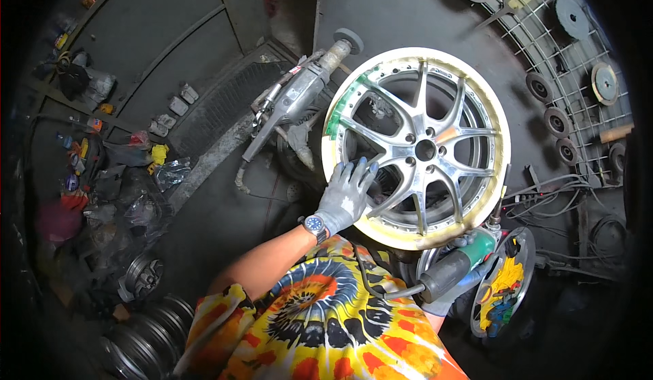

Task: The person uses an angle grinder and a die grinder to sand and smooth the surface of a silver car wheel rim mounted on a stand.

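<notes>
A large silver alloy wheel (387, 154) stands face up before me, with masking tape around its lip and green tape on the left. My left hand (345, 200), in a grey glove with a watch at the wrist, lies on the wheel's lower-left edge. Its fingers are stretched apart across the rim and spoke. Below the wheel's lower right, my gloved right hand (457, 283) is closed around a green and black corded angle grinder (457, 269). The grinder's body hides part of that hand. A thin spindle points up from its metal head, beside the rim.
A stationary grinding machine (296, 94) with a round wheel stands left of the alloy wheel. Sanding discs (571, 18) hang on a wire rack at right, above tangled cables (558, 200). Yellow gloves (503, 291) lie inside another rim. Stacked rims (146, 339) and plastic litter lie at left.
</notes>
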The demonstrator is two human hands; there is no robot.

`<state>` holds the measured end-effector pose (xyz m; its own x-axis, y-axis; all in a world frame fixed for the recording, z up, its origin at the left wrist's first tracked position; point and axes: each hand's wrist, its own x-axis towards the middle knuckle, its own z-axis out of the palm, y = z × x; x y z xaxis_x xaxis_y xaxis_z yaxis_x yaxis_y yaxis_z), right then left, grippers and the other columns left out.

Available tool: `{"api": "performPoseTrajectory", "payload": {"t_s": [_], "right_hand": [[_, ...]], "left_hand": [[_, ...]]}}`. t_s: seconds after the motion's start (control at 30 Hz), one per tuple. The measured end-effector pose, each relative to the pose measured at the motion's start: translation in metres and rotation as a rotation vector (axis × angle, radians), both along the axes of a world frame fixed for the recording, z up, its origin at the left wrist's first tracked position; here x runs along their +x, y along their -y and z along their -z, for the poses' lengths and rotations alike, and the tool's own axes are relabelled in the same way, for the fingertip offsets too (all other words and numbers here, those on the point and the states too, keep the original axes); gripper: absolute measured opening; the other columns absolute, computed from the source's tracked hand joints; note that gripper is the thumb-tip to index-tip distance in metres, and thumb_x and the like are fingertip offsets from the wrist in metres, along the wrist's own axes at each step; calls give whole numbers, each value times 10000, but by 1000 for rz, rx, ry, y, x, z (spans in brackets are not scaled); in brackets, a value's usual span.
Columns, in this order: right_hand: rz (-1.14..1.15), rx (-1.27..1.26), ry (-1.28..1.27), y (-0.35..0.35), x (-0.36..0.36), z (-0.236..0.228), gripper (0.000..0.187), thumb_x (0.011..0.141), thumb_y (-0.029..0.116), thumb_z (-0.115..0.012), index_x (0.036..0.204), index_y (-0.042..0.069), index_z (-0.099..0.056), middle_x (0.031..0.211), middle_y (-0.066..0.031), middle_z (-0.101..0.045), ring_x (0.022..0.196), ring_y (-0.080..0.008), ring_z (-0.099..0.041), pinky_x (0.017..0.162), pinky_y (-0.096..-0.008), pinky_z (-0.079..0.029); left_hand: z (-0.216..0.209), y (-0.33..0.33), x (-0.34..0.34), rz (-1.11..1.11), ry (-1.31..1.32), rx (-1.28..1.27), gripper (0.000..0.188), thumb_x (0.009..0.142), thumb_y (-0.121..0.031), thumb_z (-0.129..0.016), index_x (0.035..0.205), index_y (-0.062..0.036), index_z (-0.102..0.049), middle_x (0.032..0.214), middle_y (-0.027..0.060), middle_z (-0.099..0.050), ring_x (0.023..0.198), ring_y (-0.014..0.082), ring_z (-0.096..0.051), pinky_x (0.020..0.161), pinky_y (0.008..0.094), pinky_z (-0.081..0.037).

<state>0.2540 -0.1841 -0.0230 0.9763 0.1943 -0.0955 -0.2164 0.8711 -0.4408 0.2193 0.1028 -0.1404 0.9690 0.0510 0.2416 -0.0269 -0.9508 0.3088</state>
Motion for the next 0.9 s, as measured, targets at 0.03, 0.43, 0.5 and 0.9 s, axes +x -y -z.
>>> {"api": "performPoseTrajectory", "payload": {"t_s": [0.03, 0.43, 0.5, 0.9], "right_hand": [[-34, 29, -18, 2, 0, 4, 634, 1002, 553, -591, 1337, 23, -497, 1034, -126, -573, 961, -288, -602, 904, -430, -545], [146, 213, -10, 4, -49, 19, 614, 950, 481, -708, 1282, 6, -504, 1077, -148, -582, 983, -276, -589, 934, -408, -530], [163, 127, 50, -2, -64, 10, 605, 949, 478, -709, 1283, 16, -507, 1080, -143, -584, 986, -276, -598, 926, -413, -537], [500, -57, 191, -58, -195, -4, 584, 1010, 419, -634, 1411, 23, -478, 1220, -188, -582, 1076, -310, -611, 989, -457, -526]], "left_hand": [[1, 0, -2, 7, 3, -30, 750, 908, -237, -612, 1571, -12, -344, 1510, 270, -445, 1363, 435, -462, 1163, 566, -300], [7, -11, -7, 84, -30, -58, 870, 898, -321, -656, 1604, 1, -262, 1521, 313, -406, 1395, 430, -436, 1191, 543, -282], [6, -20, -9, 151, -9, -85, 826, 913, -331, -652, 1575, 25, -310, 1527, 315, -400, 1401, 433, -427, 1199, 518, -284], [15, -58, -39, 361, 52, 30, 654, 991, -430, -564, 1447, 38, -528, 1516, 221, -485, 1479, 344, -377, 1245, 543, -187]]}}
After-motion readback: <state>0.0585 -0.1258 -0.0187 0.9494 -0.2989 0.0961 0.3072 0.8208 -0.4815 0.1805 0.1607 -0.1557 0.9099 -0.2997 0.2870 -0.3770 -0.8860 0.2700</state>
